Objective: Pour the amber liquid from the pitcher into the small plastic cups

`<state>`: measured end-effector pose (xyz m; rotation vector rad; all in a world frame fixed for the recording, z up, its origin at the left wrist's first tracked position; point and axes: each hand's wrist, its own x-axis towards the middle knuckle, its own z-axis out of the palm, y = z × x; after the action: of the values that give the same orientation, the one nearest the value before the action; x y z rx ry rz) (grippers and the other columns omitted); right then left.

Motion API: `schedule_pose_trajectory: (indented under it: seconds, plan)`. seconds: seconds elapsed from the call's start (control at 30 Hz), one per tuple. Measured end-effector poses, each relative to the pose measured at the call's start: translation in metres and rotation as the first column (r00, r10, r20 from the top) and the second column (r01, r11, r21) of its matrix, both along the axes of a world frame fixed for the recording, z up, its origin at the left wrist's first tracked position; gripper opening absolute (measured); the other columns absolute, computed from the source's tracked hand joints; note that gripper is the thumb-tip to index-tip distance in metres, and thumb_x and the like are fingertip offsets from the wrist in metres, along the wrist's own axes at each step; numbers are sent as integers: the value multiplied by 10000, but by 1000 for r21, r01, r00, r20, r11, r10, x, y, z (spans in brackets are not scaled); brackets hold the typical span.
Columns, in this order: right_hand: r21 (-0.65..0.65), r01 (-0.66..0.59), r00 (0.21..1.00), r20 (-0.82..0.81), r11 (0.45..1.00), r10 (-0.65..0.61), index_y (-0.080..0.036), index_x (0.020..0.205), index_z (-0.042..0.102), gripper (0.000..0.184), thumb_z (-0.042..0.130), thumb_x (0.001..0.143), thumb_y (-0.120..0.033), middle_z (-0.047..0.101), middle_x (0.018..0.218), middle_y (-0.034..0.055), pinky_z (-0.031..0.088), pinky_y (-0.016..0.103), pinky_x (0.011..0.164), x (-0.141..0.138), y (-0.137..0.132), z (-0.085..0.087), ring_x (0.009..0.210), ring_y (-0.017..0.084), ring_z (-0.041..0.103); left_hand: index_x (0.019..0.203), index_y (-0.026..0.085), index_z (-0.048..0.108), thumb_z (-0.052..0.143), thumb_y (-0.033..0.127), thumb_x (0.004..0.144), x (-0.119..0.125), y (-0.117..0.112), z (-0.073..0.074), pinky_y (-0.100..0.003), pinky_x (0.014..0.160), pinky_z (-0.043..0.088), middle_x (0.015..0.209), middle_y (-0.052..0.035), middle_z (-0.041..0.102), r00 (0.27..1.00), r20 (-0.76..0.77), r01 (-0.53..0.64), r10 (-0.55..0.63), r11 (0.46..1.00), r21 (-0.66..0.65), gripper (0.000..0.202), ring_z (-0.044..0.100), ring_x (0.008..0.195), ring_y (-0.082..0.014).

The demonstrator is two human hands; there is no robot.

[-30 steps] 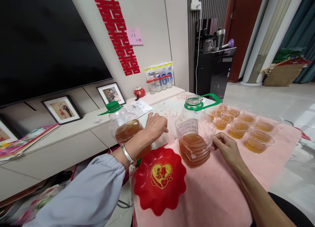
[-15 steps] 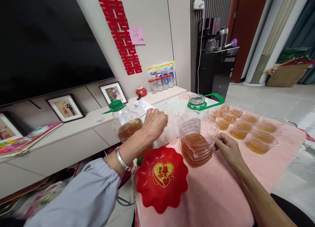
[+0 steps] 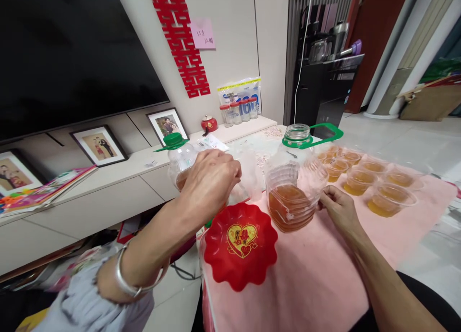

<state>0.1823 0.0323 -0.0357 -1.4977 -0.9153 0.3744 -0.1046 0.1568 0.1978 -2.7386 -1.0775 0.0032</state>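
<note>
Just beyond the scalloped red bowl (image 3: 242,272), the left hand (image 3: 214,176) curls, its grasp hidden, while the bent-fingered right hand (image 3: 337,203) touches the clear, green-handled plastic jug (image 3: 291,204), its hold unclear.

L hand (image 3: 212,178) in front of capped jug (image 3: 179,155); R hand (image 3: 336,204) by open jug (image 3: 291,207), nr red dish (image 3: 241,248).

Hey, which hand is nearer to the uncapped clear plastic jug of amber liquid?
Right. The right hand is close at the lower right side of the uncapped clear plastic jug; the left hand is farther off, to the jug's left, with a gap between.
</note>
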Motion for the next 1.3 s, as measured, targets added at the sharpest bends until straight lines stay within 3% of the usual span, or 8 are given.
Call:
schedule_pose_trajectory:
  seconds: [0.13,0.3,0.53,0.83,1.0,1.07,1.2,1.3]
  plan:
    - [18,-1,1000,-17,1000,1,-160,796,591,377,702,1048,-417,568,700,-53,523,226,601,-2,0,1,617,95,578,936,237,730,589,279,1025,-20,-21,-27,-428,1078,384,1053,-11,717,998,-33,-61,56,985,-163,172,566,1112,-227]
    - [18,8,1000,-4,1000,-8,-158,791,595,371,711,1043,-403,575,710,-49,517,219,594,-3,0,3,618,92,572,968,206,719,549,287,1048,-38,-26,-78,-455,1137,378,1071,-41,683,987,-128,-134,101,949,-286,205,547,1141,-229]
    - [24,8,1000,3,1000,-8,-150,833,609,336,716,1042,-390,581,734,-48,521,220,598,0,1,-2,630,94,582,910,181,710,531,157,1016,-63,-23,-128,-569,1183,353,963,-40,667,991,134,23,9,972,-234,209,564,1070,-231]
    - [18,-26,999,21,1000,25,-145,830,616,340,714,1046,-389,590,734,-46,528,216,588,2,2,-1,616,88,580,1006,182,732,637,219,972,-69,-30,-135,-659,1099,461,1099,-59,726,961,270,109,-63,981,-159,108,630,1150,-306]
    - [23,-36,999,21,999,36,-143,859,630,320,718,1041,-391,603,769,-36,531,228,612,2,1,-2,647,97,589,1303,210,644,661,193,923,-56,-56,-127,-655,1099,510,1332,-61,664,854,519,136,-41,980,-147,381,600,1270,-307]
    - [39,-38,999,3,999,38,-142,905,649,296,720,1038,-397,626,816,-22,543,246,646,1,1,-1,687,109,605,1474,223,515,653,224,914,-40,-72,-121,-649,1187,469,1523,-72,539,804,589,138,84,937,-321,577,519,1414,-293]
    - [91,-96,993,-62,991,102,-147,1012,683,288,712,1034,-432,679,964,23,580,313,767,-3,1,6,834,152,657,1680,203,116,790,320,773,6,-103,-111,-530,1382,216,1776,-52,-3,691,580,168,432,684,-710,1136,44,1672,-250]
    - [131,-181,972,-125,975,198,-154,1078,709,326,720,1018,-474,706,1095,61,580,391,907,-7,0,13,993,198,678,1678,156,-9,875,306,663,42,-113,-117,-476,1401,92,1769,-94,-52,581,517,198,628,507,-839,1354,-13,1675,-245]
